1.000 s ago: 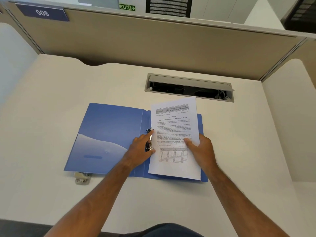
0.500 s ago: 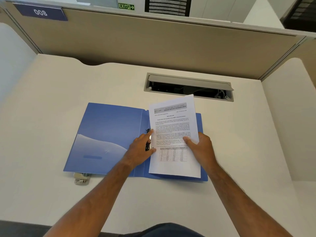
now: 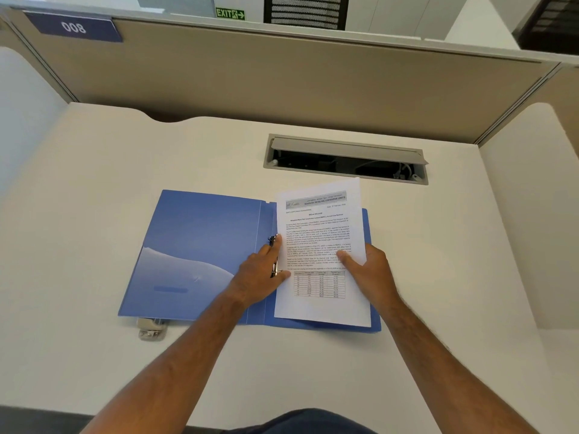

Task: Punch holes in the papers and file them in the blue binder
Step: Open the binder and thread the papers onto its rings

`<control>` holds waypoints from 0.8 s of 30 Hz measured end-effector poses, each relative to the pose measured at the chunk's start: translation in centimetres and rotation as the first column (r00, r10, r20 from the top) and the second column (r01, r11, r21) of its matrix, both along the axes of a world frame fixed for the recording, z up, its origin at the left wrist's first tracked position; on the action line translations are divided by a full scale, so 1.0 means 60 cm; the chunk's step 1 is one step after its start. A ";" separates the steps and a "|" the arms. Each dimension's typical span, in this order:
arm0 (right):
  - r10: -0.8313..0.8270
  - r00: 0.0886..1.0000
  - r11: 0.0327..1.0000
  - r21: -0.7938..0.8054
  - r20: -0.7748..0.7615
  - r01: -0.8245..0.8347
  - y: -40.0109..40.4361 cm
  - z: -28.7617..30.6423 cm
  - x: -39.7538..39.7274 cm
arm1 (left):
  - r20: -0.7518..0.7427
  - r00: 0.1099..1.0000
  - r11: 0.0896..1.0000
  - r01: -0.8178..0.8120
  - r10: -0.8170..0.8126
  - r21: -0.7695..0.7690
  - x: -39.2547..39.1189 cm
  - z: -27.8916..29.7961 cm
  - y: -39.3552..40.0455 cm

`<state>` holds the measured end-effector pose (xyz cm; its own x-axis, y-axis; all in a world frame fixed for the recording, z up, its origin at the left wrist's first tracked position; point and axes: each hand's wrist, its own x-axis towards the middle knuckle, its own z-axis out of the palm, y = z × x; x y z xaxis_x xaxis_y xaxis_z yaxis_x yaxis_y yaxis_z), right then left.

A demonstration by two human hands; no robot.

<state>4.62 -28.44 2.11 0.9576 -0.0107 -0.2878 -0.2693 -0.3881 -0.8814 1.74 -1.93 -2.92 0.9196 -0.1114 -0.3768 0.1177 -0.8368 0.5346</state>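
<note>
The blue binder (image 3: 200, 252) lay open on the white desk (image 3: 94, 189). The papers (image 3: 322, 252) rested on its right half. The right hand (image 3: 372, 274) pinched their right edge, thumb on top. The left hand (image 3: 263, 277) lay flat, fingers spread at the metal rings (image 3: 275, 256), gripping nothing. A hole punch (image 3: 150, 328) protruded beneath the binder's near left corner.

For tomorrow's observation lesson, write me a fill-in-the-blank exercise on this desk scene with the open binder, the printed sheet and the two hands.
1. The binder lying open on the desk is ____ in colour.
2. The right hand grips the printed sheet by its ____ edge.
3. The left hand rests at the binder's metal ____.
4. The partition sign shows the number ____.

Missing words: blue; right; rings; 008
</note>
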 end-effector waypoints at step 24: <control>-0.009 1.000 1.000 0.017 -0.024 0.009 -0.012 -0.013 0.003 | -0.105 0.994 0.992 -0.035 0.022 -0.123 0.021 0.023 -0.003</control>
